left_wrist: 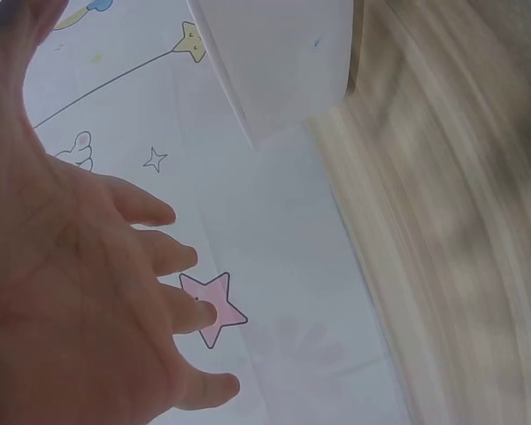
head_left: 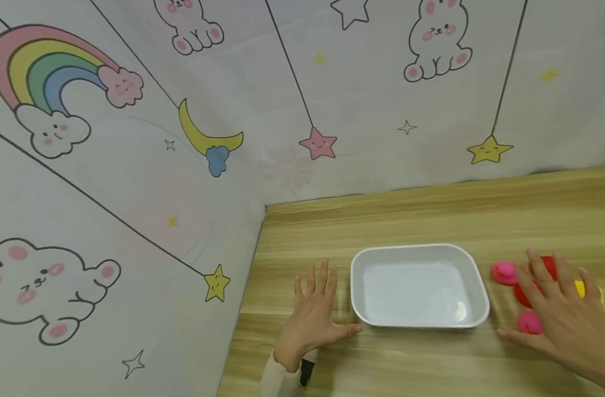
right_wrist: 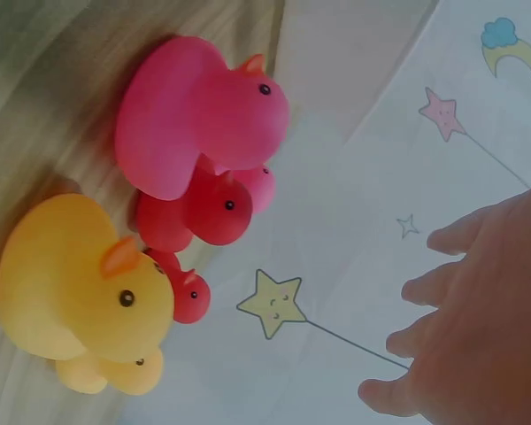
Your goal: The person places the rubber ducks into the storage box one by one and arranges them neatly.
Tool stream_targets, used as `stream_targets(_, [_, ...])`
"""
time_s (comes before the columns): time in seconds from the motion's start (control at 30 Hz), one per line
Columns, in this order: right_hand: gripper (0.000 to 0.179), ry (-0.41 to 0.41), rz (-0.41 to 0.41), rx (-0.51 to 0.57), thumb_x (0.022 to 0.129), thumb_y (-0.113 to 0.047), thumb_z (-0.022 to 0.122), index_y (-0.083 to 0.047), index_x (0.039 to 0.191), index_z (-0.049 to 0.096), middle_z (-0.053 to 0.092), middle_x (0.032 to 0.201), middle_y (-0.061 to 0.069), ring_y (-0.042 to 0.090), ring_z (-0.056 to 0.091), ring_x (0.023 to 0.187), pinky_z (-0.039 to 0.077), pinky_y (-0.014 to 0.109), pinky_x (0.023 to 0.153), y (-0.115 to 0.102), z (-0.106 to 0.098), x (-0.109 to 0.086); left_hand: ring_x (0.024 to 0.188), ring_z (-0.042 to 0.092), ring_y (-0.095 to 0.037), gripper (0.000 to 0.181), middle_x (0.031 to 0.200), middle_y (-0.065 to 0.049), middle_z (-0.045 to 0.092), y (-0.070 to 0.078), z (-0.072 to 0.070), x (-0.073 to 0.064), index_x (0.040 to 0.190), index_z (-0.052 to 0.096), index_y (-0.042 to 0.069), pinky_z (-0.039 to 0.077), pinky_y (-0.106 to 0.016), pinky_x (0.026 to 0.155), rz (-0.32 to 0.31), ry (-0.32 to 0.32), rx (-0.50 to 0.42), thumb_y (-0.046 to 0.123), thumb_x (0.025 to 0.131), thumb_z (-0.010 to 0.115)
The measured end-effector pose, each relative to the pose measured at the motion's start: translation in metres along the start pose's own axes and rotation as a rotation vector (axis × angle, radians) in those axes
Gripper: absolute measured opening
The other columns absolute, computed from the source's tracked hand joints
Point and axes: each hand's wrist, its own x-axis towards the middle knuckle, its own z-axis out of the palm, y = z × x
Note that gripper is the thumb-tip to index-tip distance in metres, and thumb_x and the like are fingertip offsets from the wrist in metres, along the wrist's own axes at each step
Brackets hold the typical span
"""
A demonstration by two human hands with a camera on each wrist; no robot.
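While the right hand [head_left: 565, 314] holds its fingers spread wide, from my end I see pink, red and yellow ducks [right_wrist: 164, 115] clustered beneath it. The left hand [head_left: 311, 315] is spread too, thumb just beside the tub [head_left: 411, 292], which sits between both on the table [head_left: 294, 234].

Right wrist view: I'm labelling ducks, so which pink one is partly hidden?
The farther pink duck, mostly behind the nearer red duck; the nearer pink duck shows whole, in front.

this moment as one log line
left hand: beside white tub; right hand: over toy ducks, holding none; ducks: on table, outside tub
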Motion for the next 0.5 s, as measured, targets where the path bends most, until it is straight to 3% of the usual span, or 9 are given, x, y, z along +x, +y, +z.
stream_targets(0.3, [0.133,0.007,0.002,0.014,0.068,-0.075,0.072,-0.007,0.162,0.008,-0.005,0.168,0.015,0.045,-0.010,0.151,-0.011,0.072,0.115,0.0034,-0.0020,-0.0015,0.149,-0.006,-0.046,0.122,0.166,-0.017,-0.004,0.0004,0.0013,0.0000,0.159,0.019,-0.001,0.000,-0.078,0.113,-0.014,0.002,-0.023,0.071,0.077,0.071])
stream_targets(0.5, [0.134,-0.006,0.012,0.021,0.066,-0.069,0.077,-0.004,0.162,0.009,-0.005,0.168,0.016,0.044,-0.010,0.151,-0.010,0.072,0.115,0.0061,-0.0017,-0.0053,0.149,-0.004,-0.047,0.124,0.166,-0.019,0.000,0.0005,0.0016,-0.0023,0.160,0.014,0.000,-0.001,-0.078,0.112,-0.043,0.013,-0.086,0.068,0.076,0.074])
